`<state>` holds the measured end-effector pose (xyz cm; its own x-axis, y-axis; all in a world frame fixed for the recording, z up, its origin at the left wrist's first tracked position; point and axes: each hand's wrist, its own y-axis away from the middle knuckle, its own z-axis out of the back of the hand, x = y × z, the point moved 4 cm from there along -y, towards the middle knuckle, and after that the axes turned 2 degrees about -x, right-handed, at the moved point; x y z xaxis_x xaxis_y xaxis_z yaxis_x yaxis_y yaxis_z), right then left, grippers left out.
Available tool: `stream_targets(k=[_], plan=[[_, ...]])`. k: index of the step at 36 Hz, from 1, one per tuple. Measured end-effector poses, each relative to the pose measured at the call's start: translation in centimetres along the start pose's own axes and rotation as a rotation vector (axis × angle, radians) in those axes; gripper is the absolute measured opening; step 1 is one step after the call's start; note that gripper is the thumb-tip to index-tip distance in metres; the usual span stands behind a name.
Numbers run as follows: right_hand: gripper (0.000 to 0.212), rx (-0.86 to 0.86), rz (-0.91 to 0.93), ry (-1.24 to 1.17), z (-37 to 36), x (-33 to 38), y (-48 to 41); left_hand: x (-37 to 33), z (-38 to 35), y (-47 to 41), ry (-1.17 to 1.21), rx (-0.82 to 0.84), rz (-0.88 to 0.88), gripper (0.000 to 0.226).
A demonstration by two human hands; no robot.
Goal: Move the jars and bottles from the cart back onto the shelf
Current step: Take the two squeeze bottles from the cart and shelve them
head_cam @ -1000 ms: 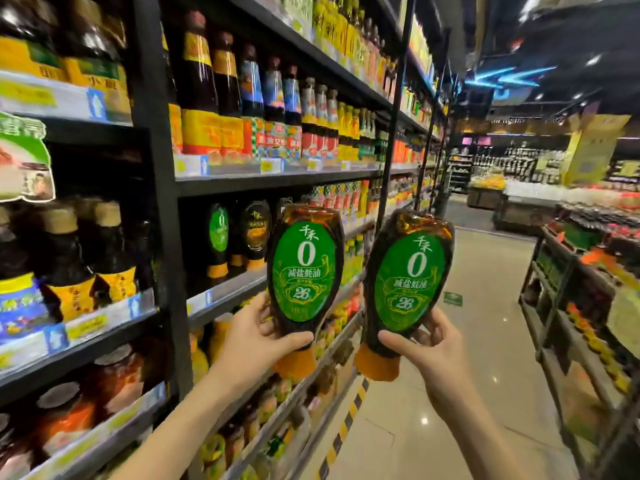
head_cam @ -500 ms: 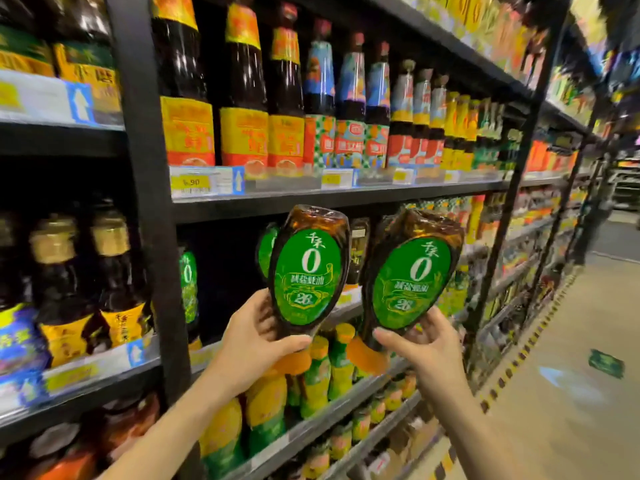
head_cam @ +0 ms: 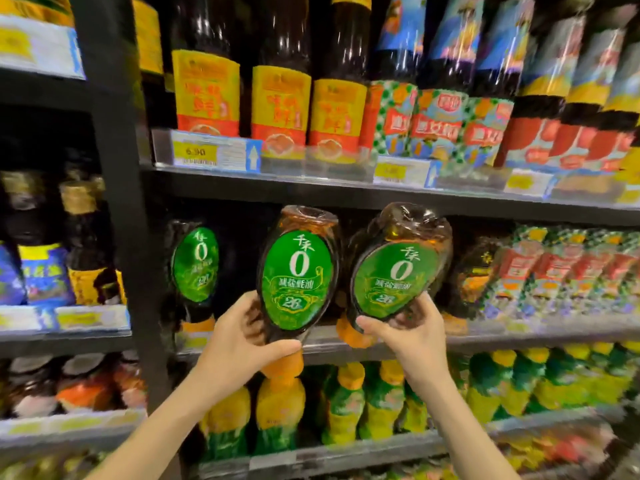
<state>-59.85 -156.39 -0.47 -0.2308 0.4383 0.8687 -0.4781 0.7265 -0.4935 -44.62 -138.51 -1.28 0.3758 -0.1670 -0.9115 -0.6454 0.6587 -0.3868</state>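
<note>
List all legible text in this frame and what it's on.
"千禾", "0", "减盐蚝油", "26": green label of the left bottle, gripped by the left hand.
"千禾", "0", "26": right bottle, gripped by the right hand; middle line smeared.
"0": shelf bottle, same label; rest blurred.
"6.90": yellow price tag on the upper shelf.
Other labels and tags: too blurred to read.

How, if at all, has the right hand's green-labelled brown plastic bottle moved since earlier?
Yes: the bottle moved leftward, up to the black shelf board.

The black shelf (head_cam: 346, 199) carries close rows of upright labelled sauce bottles (head_cam: 280, 98).
</note>
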Motion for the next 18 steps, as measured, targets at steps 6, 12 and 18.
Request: stream_targets(k=[6,12,18], plan=[[0.064,0.085,-0.028,-0.012,-2.6,-2.3,-2.8,0.3,1.4,1.0,-0.023,-0.078,0.072,0.068],[0.071,0.141,-0.072,0.005,-4.8,-4.6,-5.1,0.9,2.9,1.4,-0.009,-0.141,0.126,0.061],[0.064,0.198,-0.079,0.081,-6.0,-6.3,-6.8,1.2,3.4,0.9,-0.013,-0.174,0.137,0.058]])
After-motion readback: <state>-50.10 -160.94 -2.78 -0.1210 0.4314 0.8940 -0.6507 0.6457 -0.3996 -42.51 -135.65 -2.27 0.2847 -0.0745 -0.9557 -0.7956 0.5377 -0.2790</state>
